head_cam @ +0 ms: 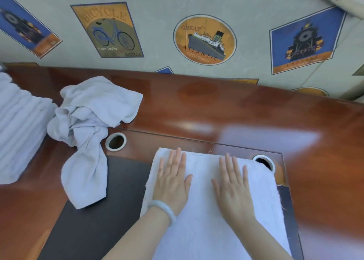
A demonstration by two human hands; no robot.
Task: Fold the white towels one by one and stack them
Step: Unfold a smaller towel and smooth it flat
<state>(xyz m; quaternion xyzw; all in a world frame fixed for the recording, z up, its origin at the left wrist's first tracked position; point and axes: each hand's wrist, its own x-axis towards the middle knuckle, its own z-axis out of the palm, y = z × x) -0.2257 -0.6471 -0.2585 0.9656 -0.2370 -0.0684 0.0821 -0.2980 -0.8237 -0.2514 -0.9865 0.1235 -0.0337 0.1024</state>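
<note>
A white towel (202,230) lies spread flat on the desk in front of me, reaching down to the bottom edge of the view. My left hand (172,181) and my right hand (233,184) both press on its upper half, palms down, fingers straight. A pale bangle sits on my left wrist. To the left lies a crumpled heap of white towels (88,125), partly on the dark desk mat. At the far left edge stands a stack of folded white towels (17,125).
The glossy brown wooden desk (256,117) has a dark inset mat (94,220) and two round cable holes, one (115,142) beside the heap and one (264,162) at the flat towel's upper right corner. A wall with poster-print wallpaper rises behind the desk.
</note>
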